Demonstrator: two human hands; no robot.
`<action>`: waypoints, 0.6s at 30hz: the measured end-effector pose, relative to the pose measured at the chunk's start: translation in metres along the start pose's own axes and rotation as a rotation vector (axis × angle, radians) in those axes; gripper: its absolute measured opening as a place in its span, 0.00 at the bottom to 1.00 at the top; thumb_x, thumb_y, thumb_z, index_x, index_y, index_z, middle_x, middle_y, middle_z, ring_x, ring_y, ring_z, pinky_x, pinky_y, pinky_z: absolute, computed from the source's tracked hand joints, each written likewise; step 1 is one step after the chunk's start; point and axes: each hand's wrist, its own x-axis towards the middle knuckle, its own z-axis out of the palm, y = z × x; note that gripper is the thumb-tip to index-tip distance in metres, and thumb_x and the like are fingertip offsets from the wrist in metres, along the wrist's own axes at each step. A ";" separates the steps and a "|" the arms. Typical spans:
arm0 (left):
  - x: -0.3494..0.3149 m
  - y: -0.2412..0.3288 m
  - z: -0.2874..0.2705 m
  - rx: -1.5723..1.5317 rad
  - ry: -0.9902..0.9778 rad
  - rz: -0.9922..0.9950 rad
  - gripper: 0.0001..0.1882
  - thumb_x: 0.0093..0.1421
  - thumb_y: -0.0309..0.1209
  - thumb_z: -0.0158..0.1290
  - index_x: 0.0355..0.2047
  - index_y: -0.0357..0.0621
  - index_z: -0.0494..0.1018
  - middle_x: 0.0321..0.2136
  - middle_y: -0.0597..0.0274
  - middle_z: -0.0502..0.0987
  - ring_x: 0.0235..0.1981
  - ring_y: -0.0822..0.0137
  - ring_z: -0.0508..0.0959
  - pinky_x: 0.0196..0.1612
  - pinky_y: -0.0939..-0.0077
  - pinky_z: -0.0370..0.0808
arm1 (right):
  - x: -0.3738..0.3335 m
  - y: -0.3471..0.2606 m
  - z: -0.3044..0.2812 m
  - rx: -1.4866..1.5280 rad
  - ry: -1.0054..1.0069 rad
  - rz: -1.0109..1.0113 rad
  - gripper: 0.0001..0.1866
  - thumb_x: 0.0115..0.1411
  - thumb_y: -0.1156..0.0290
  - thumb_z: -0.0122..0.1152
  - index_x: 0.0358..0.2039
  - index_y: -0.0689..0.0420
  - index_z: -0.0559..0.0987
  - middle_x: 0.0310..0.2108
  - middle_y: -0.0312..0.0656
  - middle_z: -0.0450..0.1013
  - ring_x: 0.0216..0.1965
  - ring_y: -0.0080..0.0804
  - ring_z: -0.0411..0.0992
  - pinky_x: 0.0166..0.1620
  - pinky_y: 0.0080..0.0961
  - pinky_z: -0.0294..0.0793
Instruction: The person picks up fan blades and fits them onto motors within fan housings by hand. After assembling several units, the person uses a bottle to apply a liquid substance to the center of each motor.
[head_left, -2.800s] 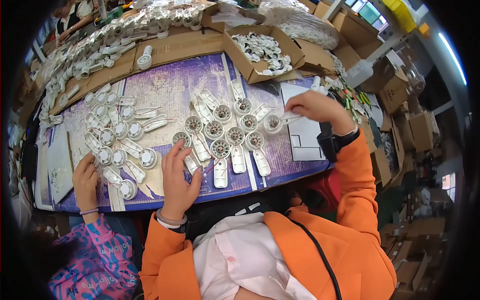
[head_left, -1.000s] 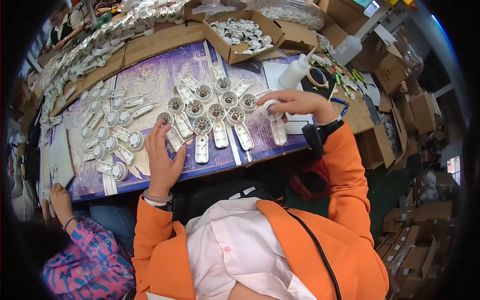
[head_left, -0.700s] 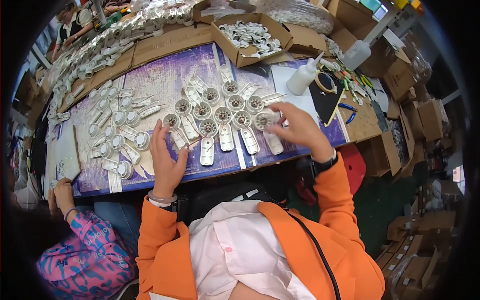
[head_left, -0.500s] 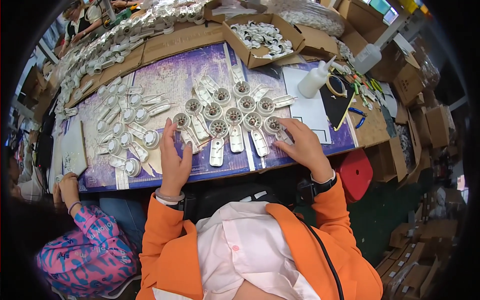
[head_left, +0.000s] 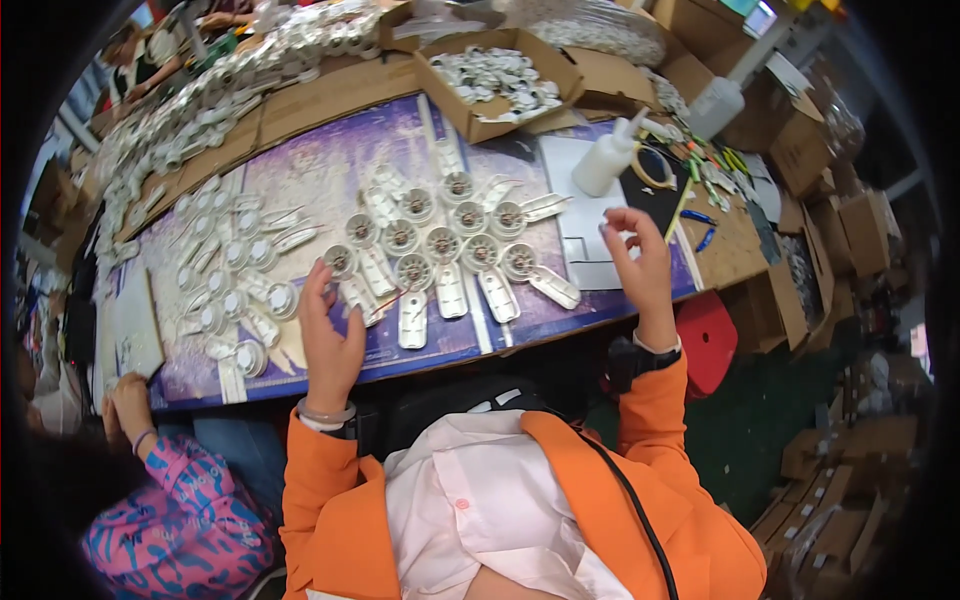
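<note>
On the purple work mat lies a cluster of white plastic housings (head_left: 442, 245), each with a round cup showing a dark and coppery spoked core, and a long open handle. My left hand (head_left: 330, 335) is open at the left edge of this cluster, its fingertips next to one round cup (head_left: 340, 262). Past the cluster's right edge my right hand (head_left: 645, 265) is raised with thumb and fingers apart, holding nothing. Nearest to it are a white sheet (head_left: 590, 250) and a white squeeze bottle (head_left: 604, 165) with a pointed nozzle.
More housings with white discs (head_left: 235, 255) lie to the left. Behind stands a cardboard box (head_left: 490, 128) of small white parts. Blue-handled pliers (head_left: 705, 228) and a tape roll (head_left: 655, 168) lie right. A co-worker's hand (head_left: 130, 405) rests by a pale board (head_left: 138, 320).
My right hand has left the rightmost housing and risen to the right; that housing's handle now points outward to the lower right. My left hand stays beside the cluster. The whole view has shifted slightly.
</note>
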 end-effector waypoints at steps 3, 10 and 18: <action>-0.001 0.001 0.000 0.007 -0.012 0.021 0.29 0.54 0.18 0.48 0.57 0.38 0.57 0.60 0.51 0.58 0.58 0.59 0.62 0.56 0.69 0.65 | 0.022 0.032 -0.007 0.164 0.148 0.133 0.23 0.56 0.70 0.62 0.51 0.56 0.68 0.45 0.42 0.72 0.40 0.23 0.70 0.39 0.19 0.70; -0.006 -0.001 0.000 -0.156 0.028 -0.055 0.29 0.55 0.19 0.47 0.59 0.37 0.55 0.60 0.54 0.58 0.59 0.61 0.61 0.57 0.70 0.62 | 0.076 0.068 0.013 -0.128 0.153 -0.068 0.41 0.47 0.63 0.71 0.57 0.59 0.58 0.48 0.48 0.69 0.48 0.32 0.69 0.46 0.29 0.71; -0.004 0.003 -0.002 -0.222 0.082 -0.025 0.29 0.56 0.18 0.45 0.60 0.36 0.55 0.59 0.55 0.58 0.60 0.63 0.60 0.58 0.69 0.61 | 0.105 0.072 0.022 -0.098 0.047 0.038 0.42 0.43 0.54 0.71 0.53 0.64 0.62 0.46 0.55 0.70 0.46 0.49 0.71 0.47 0.35 0.70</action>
